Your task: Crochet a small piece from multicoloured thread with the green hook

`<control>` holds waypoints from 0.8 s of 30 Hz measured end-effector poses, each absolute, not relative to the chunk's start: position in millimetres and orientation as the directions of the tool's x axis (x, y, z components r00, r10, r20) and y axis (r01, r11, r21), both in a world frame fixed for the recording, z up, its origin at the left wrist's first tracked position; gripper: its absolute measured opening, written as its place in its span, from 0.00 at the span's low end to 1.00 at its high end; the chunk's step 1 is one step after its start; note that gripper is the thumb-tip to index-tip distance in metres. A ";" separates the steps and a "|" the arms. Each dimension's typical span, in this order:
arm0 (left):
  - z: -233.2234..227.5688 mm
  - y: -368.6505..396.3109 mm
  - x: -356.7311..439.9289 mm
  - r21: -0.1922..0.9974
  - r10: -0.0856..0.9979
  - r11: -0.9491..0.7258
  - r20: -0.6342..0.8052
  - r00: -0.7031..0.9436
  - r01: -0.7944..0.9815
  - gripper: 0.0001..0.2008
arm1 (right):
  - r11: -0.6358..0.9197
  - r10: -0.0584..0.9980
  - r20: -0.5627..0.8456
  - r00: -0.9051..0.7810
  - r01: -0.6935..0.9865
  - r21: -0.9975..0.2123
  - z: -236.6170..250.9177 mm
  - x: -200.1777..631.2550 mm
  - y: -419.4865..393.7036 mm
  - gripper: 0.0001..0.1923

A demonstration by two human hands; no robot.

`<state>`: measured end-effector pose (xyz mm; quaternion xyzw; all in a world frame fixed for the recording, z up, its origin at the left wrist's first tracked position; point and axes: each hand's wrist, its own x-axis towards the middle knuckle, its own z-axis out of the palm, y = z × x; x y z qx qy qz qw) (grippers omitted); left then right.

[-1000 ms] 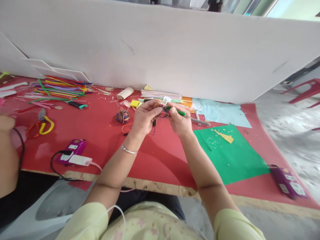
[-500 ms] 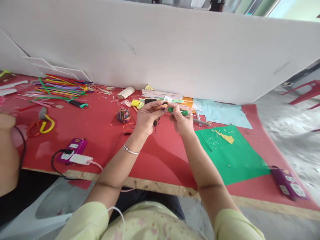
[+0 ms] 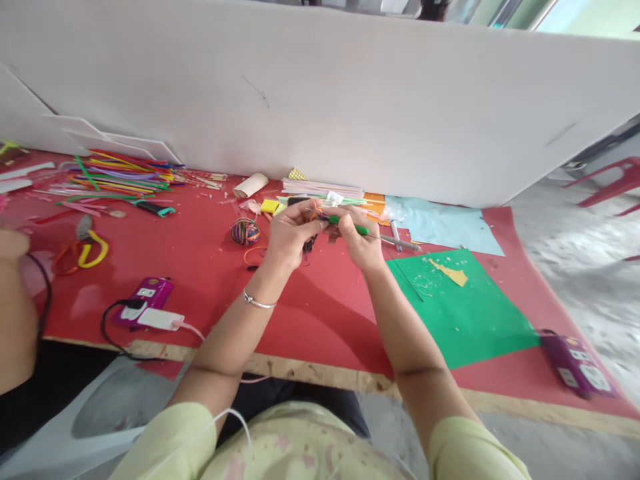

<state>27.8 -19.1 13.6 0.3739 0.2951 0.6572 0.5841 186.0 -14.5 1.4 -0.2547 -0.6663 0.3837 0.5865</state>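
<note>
A small dark knot of multicoloured thread sits between the two hands, raised above the red tabletop near its far middle, with a few loose strands hanging from it. The left hand pinches this thread piece with thumb and fingertips closed on it, while the right hand is closed around a green-handled hook tool. The tool's long axis runs roughly left to right: its working tip points left, into the thread at the left hand's fingertips, and its handle slants down and right past the right hand's knuckles. Both hands meet at the thread, so neither is clearly nearer; the tip is too small to see whether it is caught in a loop. Just left of the hands, on the tabletop, lies a multicoloured ball of yarn, and just right of them a grey pen. Farther right lies a green sheet with a yellow scrap on it; far left are a heap of coloured pipe cleaners and a purple phone with a cable plugged in.
</note>
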 end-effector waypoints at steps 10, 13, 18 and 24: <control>18.5 -21.3 21.0 0.801 0.990 -0.066 0.129 0.064 -0.594 0.17 | 0.511 0.846 0.529 -0.070 -0.179 -0.841 5.0 177.9 -19.0 0.25; 20.7 -21.2 20.5 0.792 0.992 -0.084 0.127 0.027 -0.604 0.14 | 0.470 0.873 0.487 -0.025 -0.218 -0.855 4.4 175.3 -20.2 0.26; 20.3 -20.1 22.3 0.799 0.994 -0.084 0.106 0.003 -0.595 0.13 | 0.406 0.901 0.433 -0.019 -0.312 -0.859 1.4 173.2 -20.3 0.24; 20.3 -21.0 20.8 0.824 0.997 -0.074 0.060 -0.042 -0.562 0.12 | 0.355 0.921 0.388 -0.031 -0.345 -0.869 0.3 170.5 -18.4 0.26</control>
